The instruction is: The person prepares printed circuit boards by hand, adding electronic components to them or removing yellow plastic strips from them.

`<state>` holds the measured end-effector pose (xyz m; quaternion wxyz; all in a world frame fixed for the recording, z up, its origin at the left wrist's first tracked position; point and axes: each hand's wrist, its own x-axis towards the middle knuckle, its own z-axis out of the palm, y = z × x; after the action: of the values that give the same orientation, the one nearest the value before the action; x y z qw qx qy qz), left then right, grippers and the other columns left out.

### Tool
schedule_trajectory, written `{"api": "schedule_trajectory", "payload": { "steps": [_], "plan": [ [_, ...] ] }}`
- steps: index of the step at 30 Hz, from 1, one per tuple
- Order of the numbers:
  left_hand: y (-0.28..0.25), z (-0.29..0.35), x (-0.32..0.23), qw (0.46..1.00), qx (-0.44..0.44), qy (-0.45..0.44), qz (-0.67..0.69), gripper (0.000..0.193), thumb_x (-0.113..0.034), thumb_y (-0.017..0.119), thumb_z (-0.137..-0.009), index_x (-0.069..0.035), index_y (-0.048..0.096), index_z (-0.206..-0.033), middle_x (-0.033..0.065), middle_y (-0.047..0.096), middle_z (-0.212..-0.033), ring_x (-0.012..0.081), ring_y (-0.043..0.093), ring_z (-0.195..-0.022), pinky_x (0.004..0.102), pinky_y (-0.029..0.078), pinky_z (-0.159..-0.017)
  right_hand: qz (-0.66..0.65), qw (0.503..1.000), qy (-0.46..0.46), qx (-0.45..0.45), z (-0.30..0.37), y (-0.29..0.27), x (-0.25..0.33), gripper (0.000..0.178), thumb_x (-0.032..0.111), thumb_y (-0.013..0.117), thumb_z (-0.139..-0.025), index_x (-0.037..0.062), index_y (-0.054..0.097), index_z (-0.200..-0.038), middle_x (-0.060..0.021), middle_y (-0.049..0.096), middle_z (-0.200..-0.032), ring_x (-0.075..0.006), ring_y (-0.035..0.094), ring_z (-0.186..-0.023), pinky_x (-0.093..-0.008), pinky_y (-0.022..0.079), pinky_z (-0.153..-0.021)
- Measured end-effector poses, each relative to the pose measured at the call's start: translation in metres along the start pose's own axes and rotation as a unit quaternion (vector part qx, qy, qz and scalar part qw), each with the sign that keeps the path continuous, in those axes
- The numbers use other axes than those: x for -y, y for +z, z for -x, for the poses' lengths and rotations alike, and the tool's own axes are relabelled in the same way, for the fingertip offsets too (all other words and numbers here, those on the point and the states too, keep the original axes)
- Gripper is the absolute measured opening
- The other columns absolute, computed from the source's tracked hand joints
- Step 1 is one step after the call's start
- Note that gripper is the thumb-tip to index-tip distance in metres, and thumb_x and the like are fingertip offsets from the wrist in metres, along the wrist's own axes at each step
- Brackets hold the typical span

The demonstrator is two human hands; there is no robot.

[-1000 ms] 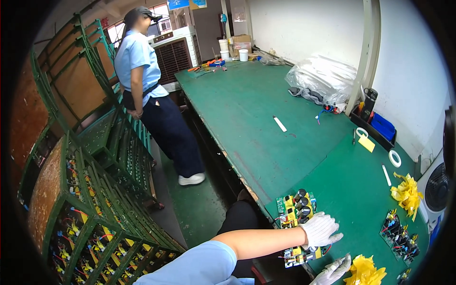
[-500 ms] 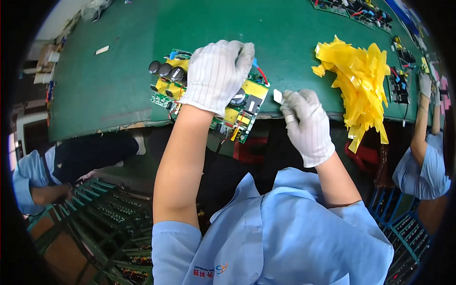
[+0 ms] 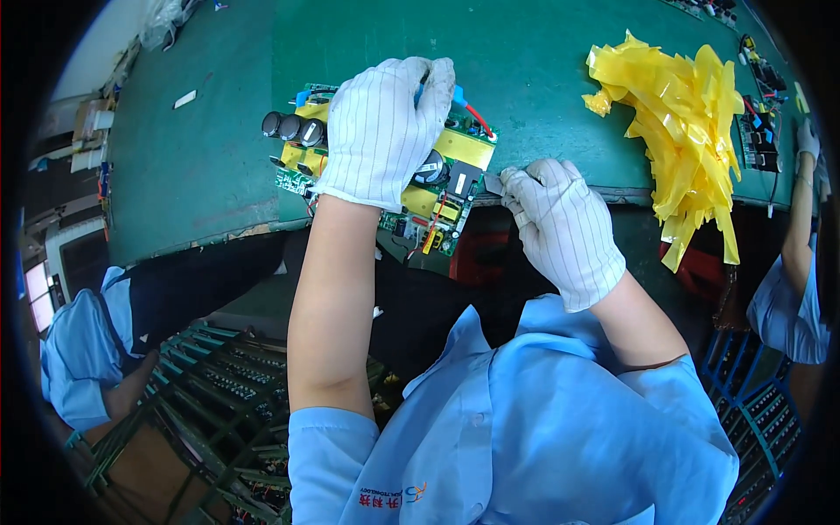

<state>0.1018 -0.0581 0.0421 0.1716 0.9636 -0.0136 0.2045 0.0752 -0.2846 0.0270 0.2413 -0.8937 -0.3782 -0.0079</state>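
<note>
A green circuit board [image 3: 464, 150] with yellow tape, black round capacitors and a red wire lies at the near edge of the green table. My left hand [image 3: 376, 136], in a white striped glove, is closed over its middle and hides the parts beneath. In my right hand [image 3: 564, 232], gloved the same way, a small flat greyish piece [image 3: 493, 185] is pinched between thumb and fingers. It looks like a blade, but its kind is not clear. Its tip is close to the board's right edge; whether they touch I cannot tell.
To the right, a heap of yellow film strips [image 3: 682, 122] hangs over the table's edge. More boards [image 3: 761, 131] lie beyond it, near a co-worker's gloved hand [image 3: 808, 138]. A small white piece [image 3: 185, 100] rests at the left. Racks [image 3: 210, 394] holding boards stand low on both sides.
My right hand has brought the flat piece left, up to the board's edge, turning it from bright white to grey. My left hand stays on the board. The whole view has shifted slightly.
</note>
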Motion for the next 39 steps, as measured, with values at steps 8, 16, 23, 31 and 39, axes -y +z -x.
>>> {"api": "schedule_trajectory", "payload": {
  "steps": [8,16,23,31,39],
  "plan": [
    [0.002,-0.001,0.0,1.0,0.005,0.001,0.01,0.037,-0.037,0.056,-0.097,-0.006,0.07,-0.083,0.0131,0.067,-0.075,0.0308,0.066,-0.07,0.0415,0.051,-0.067,0.031,0.998,0.044,-0.043,-0.001,0.007,0.006,0.018,0.014,0.065,-0.082,0.0125,0.062,-0.1,-0.0065,0.055,-0.09,-0.0247,0.059,-0.083,-0.0354,0.053,-0.056],
    [0.0,-0.003,-0.001,1.0,0.017,0.001,0.02,0.035,-0.035,0.056,-0.097,-0.007,0.069,-0.08,0.0135,0.066,-0.073,0.0323,0.065,-0.068,0.0424,0.051,-0.064,0.064,0.997,0.011,-0.047,-0.015,0.001,-0.001,0.017,0.013,0.064,-0.082,0.014,0.061,-0.099,-0.0053,0.055,-0.089,-0.024,0.06,-0.082,-0.0354,0.053,-0.055],
    [-0.001,-0.001,-0.004,1.0,-0.005,-0.003,0.024,0.032,-0.031,0.058,-0.095,-0.007,0.066,-0.076,0.0129,0.065,-0.07,0.0327,0.064,-0.064,0.0445,0.049,-0.063,0.055,0.996,-0.057,0.026,-0.019,-0.009,-0.013,0.024,0.012,0.063,-0.08,0.0137,0.062,-0.104,-0.0039,0.055,-0.091,-0.0228,0.059,-0.087,-0.0361,0.053,-0.061],
    [-0.006,0.0,-0.004,1.0,-0.002,0.013,0.013,0.03,-0.031,0.058,-0.096,-0.008,0.066,-0.078,0.0111,0.064,-0.07,0.032,0.063,-0.065,0.044,0.049,-0.064,0.05,0.993,-0.075,0.071,-0.029,-0.012,-0.015,0.037,0.011,0.059,-0.083,0.011,0.059,-0.12,-0.0081,0.057,-0.093,-0.027,0.06,-0.087,-0.0404,0.053,-0.063],
    [-0.004,0.004,-0.003,1.0,0.005,0.013,0.007,0.024,-0.026,0.058,-0.095,-0.008,0.066,-0.083,0.0109,0.065,-0.074,0.0311,0.064,-0.068,0.0432,0.049,-0.066,-0.025,0.991,-0.086,0.099,-0.038,-0.011,-0.026,0.034,0.009,0.054,-0.09,0.0112,0.061,-0.124,-0.0139,0.058,-0.091,-0.0331,0.06,-0.08,-0.0453,0.05,-0.066]
  ]
}}
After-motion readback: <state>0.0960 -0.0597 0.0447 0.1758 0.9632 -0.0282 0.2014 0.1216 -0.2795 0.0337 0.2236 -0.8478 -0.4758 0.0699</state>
